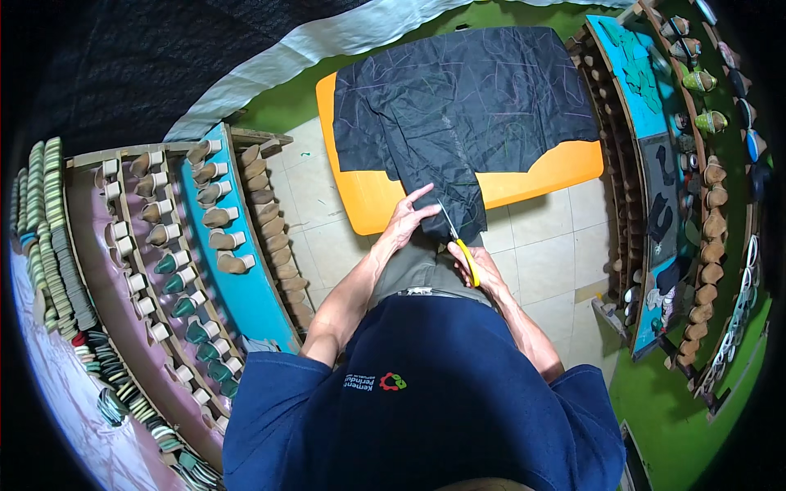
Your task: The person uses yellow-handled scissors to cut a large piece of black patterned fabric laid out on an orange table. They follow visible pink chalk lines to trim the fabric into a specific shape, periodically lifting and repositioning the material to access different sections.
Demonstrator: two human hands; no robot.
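A wide piece of dark cloth (524, 90) with thin coloured lines drawn on it lies over an orange table (540, 182). A narrower part of it hangs off the near edge toward my lap. At the left edge of that part is my left hand (401, 225), its fingers spread and stretched over the fabric. My right hand (489, 268) is closed round the yellow handles of a pair of scissors (469, 260). Their blades point up and left over the cloth, close to my left fingertips. Whether the blades are parted is too small to tell.
Racks with shoe forms (221, 217) stand at the left, beside stacks of striped soles (49, 254). On the right, a blue board (630, 90) carries green scraps, next to more shelves of shoe forms (711, 245). Pale floor tiles (532, 237) show under the table.
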